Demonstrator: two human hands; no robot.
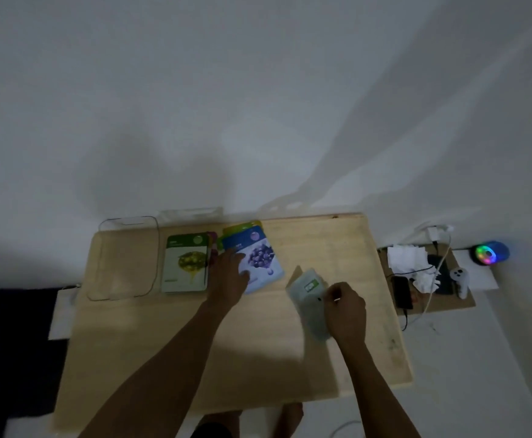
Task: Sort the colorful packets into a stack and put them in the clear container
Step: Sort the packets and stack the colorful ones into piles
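Note:
A green packet (185,263) tops a small pile near the back of the wooden table (151,343). Right of it lies a blue packet (260,256) with berries printed on it, over a yellow-green one. My left hand (229,278) rests flat on the blue packet's lower left corner, fingers spread. My right hand (345,309) pinches a pale grey-green packet (309,298) and holds it tilted above the table, its printed side turned away. The clear container (125,257) sits at the table's back left corner, with nothing visible inside.
A second clear lid or tray (192,213) leans at the wall behind the packets. Right of the table, a low board holds crumpled tissue (411,263), a dark phone (401,292), cables, a white controller (460,278) and a glowing rainbow light (489,253). My feet show below the table's front edge.

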